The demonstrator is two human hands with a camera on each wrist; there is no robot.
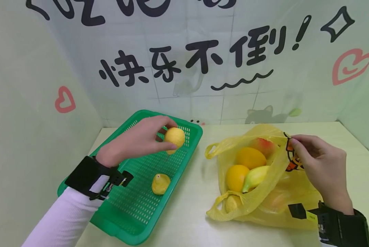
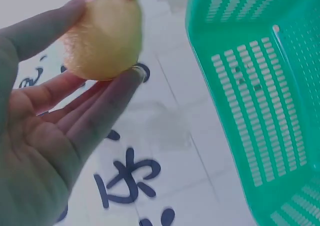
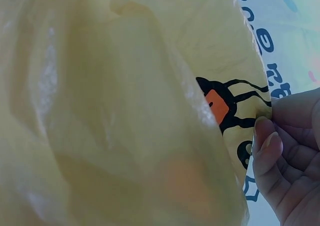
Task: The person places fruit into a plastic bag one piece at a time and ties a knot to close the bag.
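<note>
My left hand [image 1: 141, 137] holds a yellow pear [image 1: 174, 138] between thumb and fingers, above the green basket [image 1: 110, 230]. In the left wrist view the pear [image 2: 107, 38] shows its thin stem. Another pear [image 1: 161, 184] lies inside the basket near its right side. On the right, my right hand [image 1: 321, 164] pinches the rim of a yellow plastic bag [image 1: 283, 206]. Through the bag's mouth I see two oranges [image 1: 250, 158], a banana [image 1: 256, 177], a reddish fruit like a peach [image 1: 263, 145] and a pale yellow fruit [image 1: 233, 203]. The right wrist view shows fingertips on the bag edge.
Basket and bag stand side by side on a pale wooden table [image 1: 190, 209], with a strip of tabletop between them. A white sheet wall [image 1: 203, 82] with black lettering rises behind the table. Side walls close off left and right.
</note>
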